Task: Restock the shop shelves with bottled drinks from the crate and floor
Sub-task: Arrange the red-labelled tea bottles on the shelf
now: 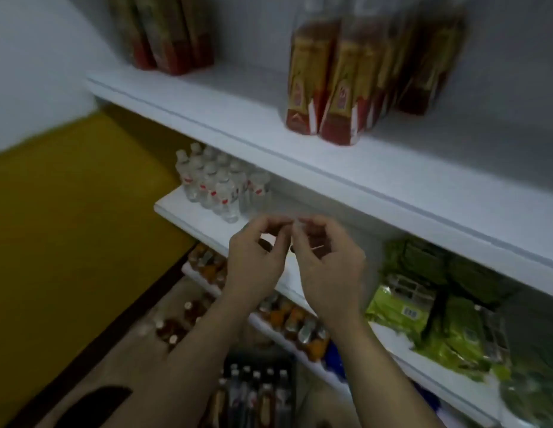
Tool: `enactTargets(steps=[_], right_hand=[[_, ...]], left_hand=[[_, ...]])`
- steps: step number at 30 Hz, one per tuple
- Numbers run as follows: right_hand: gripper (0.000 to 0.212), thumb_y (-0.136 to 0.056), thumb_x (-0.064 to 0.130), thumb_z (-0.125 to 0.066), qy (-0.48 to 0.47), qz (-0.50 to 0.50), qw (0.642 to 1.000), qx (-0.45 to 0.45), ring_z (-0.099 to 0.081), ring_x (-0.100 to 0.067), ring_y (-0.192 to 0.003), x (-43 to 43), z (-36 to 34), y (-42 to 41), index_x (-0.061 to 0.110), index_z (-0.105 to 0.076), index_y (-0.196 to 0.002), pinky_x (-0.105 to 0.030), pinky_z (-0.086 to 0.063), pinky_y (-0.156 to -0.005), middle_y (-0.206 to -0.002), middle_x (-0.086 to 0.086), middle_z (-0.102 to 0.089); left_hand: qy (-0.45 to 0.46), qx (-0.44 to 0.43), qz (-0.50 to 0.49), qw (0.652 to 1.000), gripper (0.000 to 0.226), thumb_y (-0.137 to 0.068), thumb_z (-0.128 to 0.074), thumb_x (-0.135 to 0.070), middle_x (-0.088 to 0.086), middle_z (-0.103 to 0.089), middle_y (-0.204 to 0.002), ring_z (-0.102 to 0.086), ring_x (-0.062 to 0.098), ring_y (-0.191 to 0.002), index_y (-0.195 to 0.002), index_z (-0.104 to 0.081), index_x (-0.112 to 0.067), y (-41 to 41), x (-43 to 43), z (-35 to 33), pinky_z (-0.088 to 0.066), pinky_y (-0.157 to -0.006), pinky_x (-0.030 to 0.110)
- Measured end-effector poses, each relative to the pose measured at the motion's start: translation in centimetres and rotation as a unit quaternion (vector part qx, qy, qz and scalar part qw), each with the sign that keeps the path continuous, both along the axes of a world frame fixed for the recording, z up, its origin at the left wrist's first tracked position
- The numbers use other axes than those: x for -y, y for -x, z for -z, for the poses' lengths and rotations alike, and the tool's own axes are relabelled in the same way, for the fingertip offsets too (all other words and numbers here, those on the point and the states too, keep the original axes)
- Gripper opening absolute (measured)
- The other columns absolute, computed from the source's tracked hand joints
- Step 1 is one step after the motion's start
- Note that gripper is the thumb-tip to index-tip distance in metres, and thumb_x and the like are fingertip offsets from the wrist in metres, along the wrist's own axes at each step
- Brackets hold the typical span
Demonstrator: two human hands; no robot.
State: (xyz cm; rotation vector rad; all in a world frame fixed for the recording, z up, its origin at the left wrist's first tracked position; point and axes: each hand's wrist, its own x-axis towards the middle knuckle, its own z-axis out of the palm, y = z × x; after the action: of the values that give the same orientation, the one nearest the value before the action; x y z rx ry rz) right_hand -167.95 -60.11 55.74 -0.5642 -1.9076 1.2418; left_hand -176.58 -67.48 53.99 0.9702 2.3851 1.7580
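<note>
My left hand point(255, 264) and my right hand point(329, 270) are raised side by side in front of the middle shelf point(207, 222). Their curled fingertips meet and seem to pinch a thin clear piece of wrap point(295, 223), which is blurred. Small clear bottles with red labels point(219, 183) stand in a group on that shelf, just left of and behind my hands. Orange and amber bottles point(300, 327) line the shelf below. A dark crate point(256, 393) of capped bottles sits on the floor under my forearms. More brown bottles point(172, 330) stand on the floor to the left.
The top shelf point(377, 177) carries wrapped packs of red-and-gold bottles point(330, 88) and another such pack at the far left point(164, 32). Green packets point(438, 322) fill the middle shelf on the right. A yellow surface point(68, 211) lies to the left.
</note>
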Motion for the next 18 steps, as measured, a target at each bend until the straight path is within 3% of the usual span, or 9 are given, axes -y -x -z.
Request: enactTargets(steps=[3, 6, 9, 12, 14, 16, 18], right_hand=[[0.019, -0.093, 0.016, -0.065, 0.059, -0.047, 0.995, 0.064, -0.064, 0.004, -0.076, 2.6, 5.7, 1.2, 0.033, -0.065, -0.1, -0.006, -0.047, -0.064, -0.078, 0.022, -0.065], [0.02, -0.092, 0.015, -0.066, 0.109, -0.082, 0.98, 0.146, -0.063, 0.003, -0.082, 4.6, 11.5, 2.0, 0.023, -0.067, -0.111, -0.01, -0.05, -0.074, -0.086, 0.018, -0.066], [0.025, -0.091, 0.015, -0.068, 0.136, -0.099, 0.964, 0.204, -0.064, 0.0, -0.087, 6.4, 17.8, 2.1, 0.018, -0.067, -0.115, -0.019, -0.054, -0.082, -0.095, 0.01, -0.069], [0.021, -0.092, 0.012, -0.065, 0.136, -0.106, 0.956, 0.237, -0.061, 0.007, -0.085, 7.5, 23.0, 1.7, 0.014, -0.068, -0.114, -0.005, -0.046, -0.078, -0.093, 0.014, -0.065], [0.018, -0.093, 0.012, -0.063, 0.137, -0.104, 0.947, 0.27, -0.06, 0.003, -0.08, 8.1, 26.3, 1.2, 0.015, -0.068, -0.111, -0.007, -0.045, -0.074, -0.091, 0.012, -0.066], [0.016, -0.094, 0.014, -0.061, 0.149, -0.102, 0.933, 0.312, -0.06, -0.003, -0.077, 8.9, 29.9, 0.6, 0.018, -0.067, -0.108, -0.011, -0.046, -0.071, -0.087, 0.011, -0.065], [0.015, -0.094, 0.016, -0.061, 0.156, -0.113, 0.911, 0.364, -0.056, 0.0, -0.072, 10.0, 33.7, 0.2, 0.02, -0.066, -0.108, -0.004, -0.04, -0.064, -0.08, 0.016, -0.06]], left_hand=[[0.057, 0.046, -0.027, 0.997, 0.009, -0.095, -0.06, -0.017, -0.013, -0.067, -0.086, -0.063, 0.0, -0.083, -0.094, -0.066, -0.023, 0.5, 3.7, 4.3, -0.052, -0.069, 0.017], [0.102, 0.097, -0.049, 0.989, 0.006, -0.095, -0.06, -0.018, -0.017, -0.064, -0.085, -0.059, -0.009, -0.08, -0.094, -0.064, -0.022, 0.7, 6.8, 9.1, -0.043, -0.066, 0.005], [0.129, 0.17, -0.071, 0.974, 0.008, -0.096, -0.058, -0.024, -0.016, -0.064, -0.086, -0.059, -0.008, -0.079, -0.097, -0.065, -0.02, 0.3, 9.7, 14.7, -0.042, -0.064, 0.005], [0.166, 0.241, -0.089, 0.952, 0.014, -0.098, -0.054, -0.029, -0.018, -0.062, -0.092, -0.058, -0.012, -0.083, -0.108, -0.063, -0.023, 0.3, 12.3, 20.6, -0.043, -0.065, 0.004], [0.188, 0.287, -0.114, 0.932, 0.018, -0.098, -0.055, -0.032, -0.018, -0.062, -0.094, -0.059, -0.006, -0.087, -0.113, -0.062, -0.025, 0.5, 14.1, 24.7, -0.047, -0.07, 0.009], [0.215, 0.33, -0.133, 0.909, 0.021, -0.097, -0.055, -0.034, -0.015, -0.061, -0.097, -0.06, 0.005, -0.094, -0.116, -0.06, -0.025, 0.6, 15.9, 29.1, -0.051, -0.081, 0.023], [0.241, 0.359, -0.146, 0.89, 0.025, -0.097, -0.056, -0.031, -0.01, -0.062, -0.101, -0.06, 0.011, -0.098, -0.119, -0.059, -0.022, 0.7, 17.5, 33.3, -0.05, -0.086, 0.03]])
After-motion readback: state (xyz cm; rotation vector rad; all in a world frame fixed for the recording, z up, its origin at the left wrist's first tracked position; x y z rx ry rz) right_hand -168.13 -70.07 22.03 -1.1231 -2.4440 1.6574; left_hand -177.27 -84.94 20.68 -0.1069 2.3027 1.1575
